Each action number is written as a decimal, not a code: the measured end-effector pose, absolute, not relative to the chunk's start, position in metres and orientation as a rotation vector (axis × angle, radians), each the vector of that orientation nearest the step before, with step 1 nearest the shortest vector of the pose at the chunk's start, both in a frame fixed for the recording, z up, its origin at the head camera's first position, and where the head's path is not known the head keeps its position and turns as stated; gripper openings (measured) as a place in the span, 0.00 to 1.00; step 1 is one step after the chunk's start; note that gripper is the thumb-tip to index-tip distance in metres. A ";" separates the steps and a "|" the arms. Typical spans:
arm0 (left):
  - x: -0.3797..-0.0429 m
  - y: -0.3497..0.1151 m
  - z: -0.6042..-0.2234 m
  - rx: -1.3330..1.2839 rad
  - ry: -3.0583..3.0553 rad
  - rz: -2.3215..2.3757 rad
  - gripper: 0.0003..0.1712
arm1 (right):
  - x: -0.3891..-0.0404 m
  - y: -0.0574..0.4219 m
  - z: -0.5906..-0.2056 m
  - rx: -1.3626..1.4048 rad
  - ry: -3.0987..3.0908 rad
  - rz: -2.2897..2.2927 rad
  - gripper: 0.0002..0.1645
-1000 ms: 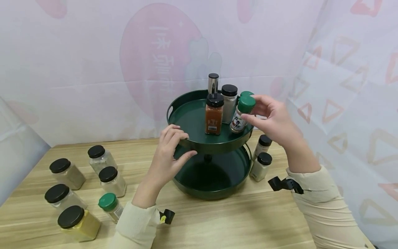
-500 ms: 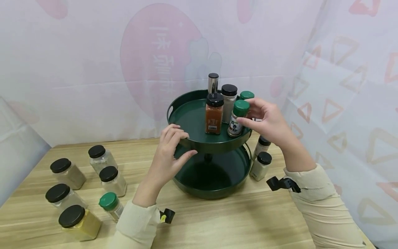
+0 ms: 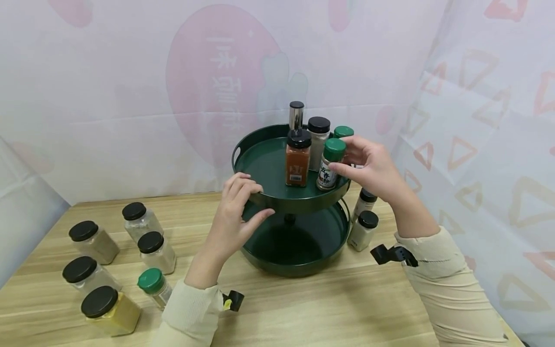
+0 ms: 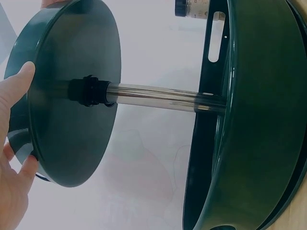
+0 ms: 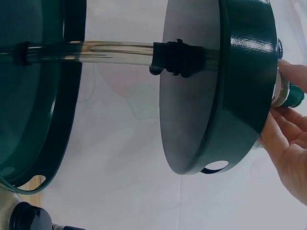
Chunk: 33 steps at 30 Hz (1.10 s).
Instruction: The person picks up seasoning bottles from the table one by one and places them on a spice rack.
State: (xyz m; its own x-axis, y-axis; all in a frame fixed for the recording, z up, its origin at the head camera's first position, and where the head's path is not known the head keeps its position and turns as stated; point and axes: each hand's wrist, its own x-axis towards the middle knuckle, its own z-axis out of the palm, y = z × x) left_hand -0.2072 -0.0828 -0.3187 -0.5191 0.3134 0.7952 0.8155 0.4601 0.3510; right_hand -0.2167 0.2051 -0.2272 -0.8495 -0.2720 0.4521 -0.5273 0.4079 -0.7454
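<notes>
A dark green two-tier tray (image 3: pixel 260 161) stands on the wooden table. My left hand (image 3: pixel 234 212) holds the upper tier's front-left rim, fingers over the edge and thumb lower down; the left wrist view shows this hand (image 4: pixel 14 91) at the rim too. With thumb and fingers, my right hand (image 3: pixel 375 168) grips a small green-capped spice jar (image 3: pixel 327 174), which is upright at the upper tier's right front. Its green cap (image 5: pixel 295 96) shows past the tier wall in the right wrist view. Beside it stand a jar of red-brown spice (image 3: pixel 297 164) and a black-lidded jar (image 3: pixel 318 149).
Behind these are another green cap (image 3: pixel 343 131) and the tray's metal post (image 3: pixel 297 115). Two black-lidded jars, one in front (image 3: pixel 363 233), stand right of the lower tier (image 3: pixel 288 270). Several jars, including a yellow one (image 3: pixel 117 313) and a green-capped one (image 3: pixel 156 286), stand at left.
My right hand has moved the green-capped jar slightly left and forward, from tilted to upright on the upper tier. The left hand stays on the rim.
</notes>
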 end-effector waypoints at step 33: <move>-0.205 -0.081 -0.319 -0.930 -2.056 -0.965 0.23 | -0.187 0.259 -0.243 0.629 -2.125 1.625 0.19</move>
State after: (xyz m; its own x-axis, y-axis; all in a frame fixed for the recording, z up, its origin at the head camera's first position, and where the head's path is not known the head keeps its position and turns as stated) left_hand -0.2045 -0.0809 -0.3187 -0.5181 0.3132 0.7959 0.8124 0.4712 0.3434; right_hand -0.1865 0.2590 -0.2430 -0.8228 -0.1136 0.5569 -0.5673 0.2264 -0.7918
